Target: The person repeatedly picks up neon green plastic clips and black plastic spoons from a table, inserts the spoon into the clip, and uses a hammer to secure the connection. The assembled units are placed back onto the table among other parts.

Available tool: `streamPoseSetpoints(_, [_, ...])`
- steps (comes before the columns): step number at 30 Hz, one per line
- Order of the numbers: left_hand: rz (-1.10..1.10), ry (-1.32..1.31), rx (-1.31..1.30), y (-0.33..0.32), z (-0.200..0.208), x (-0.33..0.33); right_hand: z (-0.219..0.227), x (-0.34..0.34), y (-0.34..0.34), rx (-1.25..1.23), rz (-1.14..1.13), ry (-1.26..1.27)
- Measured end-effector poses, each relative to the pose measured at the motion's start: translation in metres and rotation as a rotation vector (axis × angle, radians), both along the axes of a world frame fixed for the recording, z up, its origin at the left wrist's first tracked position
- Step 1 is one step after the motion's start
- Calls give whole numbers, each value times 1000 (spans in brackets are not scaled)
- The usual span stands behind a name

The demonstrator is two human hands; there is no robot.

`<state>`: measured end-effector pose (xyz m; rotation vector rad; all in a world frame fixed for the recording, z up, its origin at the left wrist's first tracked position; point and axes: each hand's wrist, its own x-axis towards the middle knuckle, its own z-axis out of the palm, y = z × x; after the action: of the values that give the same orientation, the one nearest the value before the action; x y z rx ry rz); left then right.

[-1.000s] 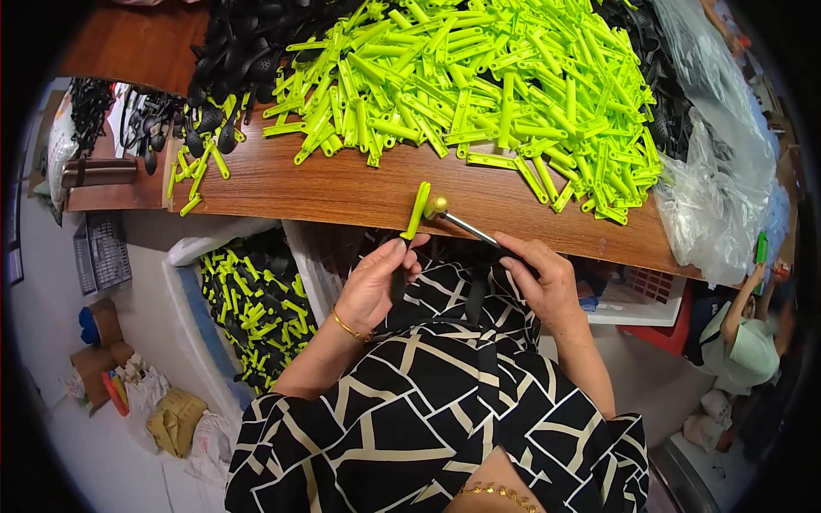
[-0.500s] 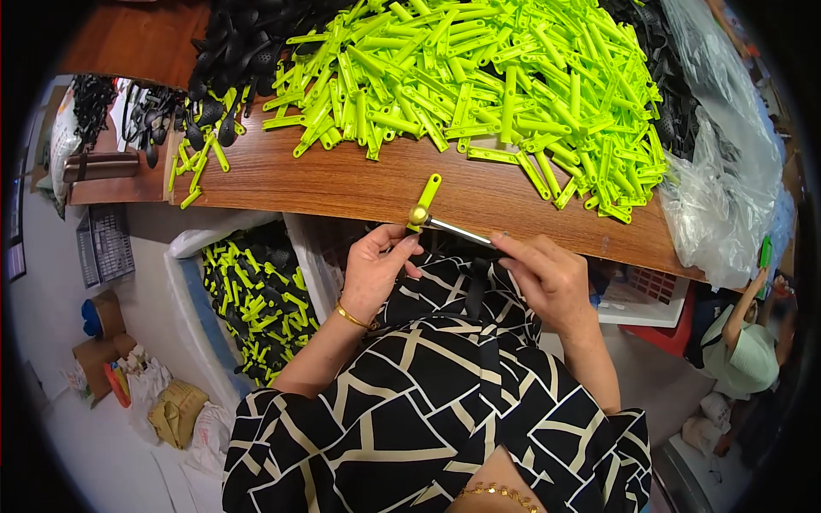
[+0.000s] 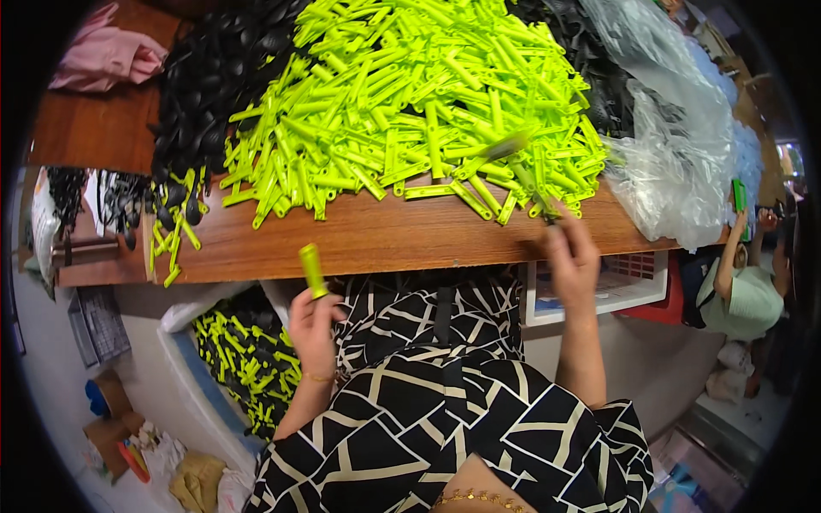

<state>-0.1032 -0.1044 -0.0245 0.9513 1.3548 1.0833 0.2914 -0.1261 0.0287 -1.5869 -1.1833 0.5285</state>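
Note:
My left hand (image 3: 311,329) is closed around the lower end of a lime-green plastic handle (image 3: 313,269), which stands up from the fingers just in front of the table edge. Whether anything else is in those fingers is hidden. Over the table's front edge, my right hand (image 3: 575,252) is closed on a slim tool with a dull rounded head (image 3: 506,147). Motion smears this tool, and its head is over the right part of the heap of lime-green handles (image 3: 428,94).
Black spoon-shaped parts (image 3: 214,94) lie left of the heap on the brown table (image 3: 385,231). Clear plastic sheeting (image 3: 667,171) covers its right end. A white-rimmed box (image 3: 175,321) of green and black pieces stands below left. Another person (image 3: 744,286) is at far right.
My hands have parted: the left has moved left and down with the green handle, the right up and right with the tool. The view has shifted, showing pink cloth at upper left.

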Motion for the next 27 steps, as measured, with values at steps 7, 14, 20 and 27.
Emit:
streamPoseSetpoints(7, [707, 289, -139, -36, -130, -226, -17, 171, -26, -81, -610, -339])
streamPoseSetpoints(14, [752, 777, -132, -17, -148, -261, -34, 180, -19, -261, -639, -1012])
streamPoseSetpoints(20, [193, 921, 695, 79, 32, -40, 15, 72, 61, 75, -169, -905])
streamPoseSetpoints(27, [-531, 1108, 738, 106, 38, 91, 1, 51, 140, 222, 84, -766])
